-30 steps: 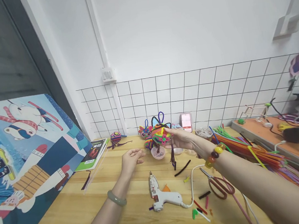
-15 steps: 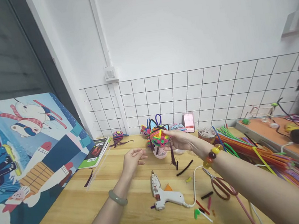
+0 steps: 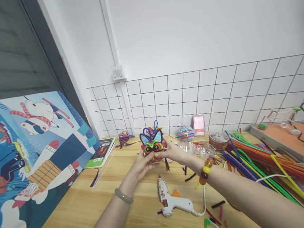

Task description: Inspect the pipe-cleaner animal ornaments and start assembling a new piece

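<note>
A colourful pipe-cleaner animal head [image 3: 152, 144], with blue ears and round eyes, is held above the wooden table [image 3: 78, 215] near the wall. My left hand [image 3: 141, 164] cups it from below on the left, fingers closed on it. My right hand [image 3: 174, 151] grips it from the right side; a beaded bracelet [image 3: 205, 167] circles that wrist. A dark tassel hangs under the head. Below the hands a white glue gun [image 3: 174, 202] lies on the table.
A large cartoon poster board [image 3: 27, 159] leans at the left. More pipe-cleaner figures [image 3: 186, 132] stand by the tiled wall, with clear plastic half-shells [image 3: 204, 148] nearby. A big bundle of coloured pipe cleaners [image 3: 275, 169] covers the right side. Cut scraps [image 3: 216, 213] lie near the front.
My right hand brought the pipe-cleaner head left and toward me, turning its face to me. My left hand rose from the table and took hold of it. The view shifted left.
</note>
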Demonstrator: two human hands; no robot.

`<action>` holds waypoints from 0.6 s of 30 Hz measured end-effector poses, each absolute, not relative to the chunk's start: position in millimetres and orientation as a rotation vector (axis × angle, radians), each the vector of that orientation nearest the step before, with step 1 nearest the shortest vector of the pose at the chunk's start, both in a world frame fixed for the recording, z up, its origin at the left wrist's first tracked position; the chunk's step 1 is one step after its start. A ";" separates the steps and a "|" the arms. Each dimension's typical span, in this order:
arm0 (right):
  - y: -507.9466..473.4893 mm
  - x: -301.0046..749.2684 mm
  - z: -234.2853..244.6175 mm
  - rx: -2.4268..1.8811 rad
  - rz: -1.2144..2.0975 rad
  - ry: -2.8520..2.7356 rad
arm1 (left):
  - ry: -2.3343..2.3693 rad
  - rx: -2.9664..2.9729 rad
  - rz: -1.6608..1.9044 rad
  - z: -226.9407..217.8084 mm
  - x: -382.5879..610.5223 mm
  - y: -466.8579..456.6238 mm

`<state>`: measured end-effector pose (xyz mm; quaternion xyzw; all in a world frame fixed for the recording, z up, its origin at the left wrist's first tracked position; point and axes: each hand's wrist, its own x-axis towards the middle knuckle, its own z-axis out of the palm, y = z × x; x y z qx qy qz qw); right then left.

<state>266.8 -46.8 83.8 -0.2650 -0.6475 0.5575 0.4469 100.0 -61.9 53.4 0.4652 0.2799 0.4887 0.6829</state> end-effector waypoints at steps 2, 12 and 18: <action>-43.3 260.4 81.8 -0.634 1.372 -1.625 | 0.591 1.040 1.118 51.7 96.1 -58.7; -37.9 303.3 73.6 -1.062 1.083 -1.545 | 0.872 0.935 1.325 25.0 56.3 18.3; -84.5 368.8 73.0 -1.120 1.085 -1.449 | 1.026 0.950 1.415 10.1 40.3 96.5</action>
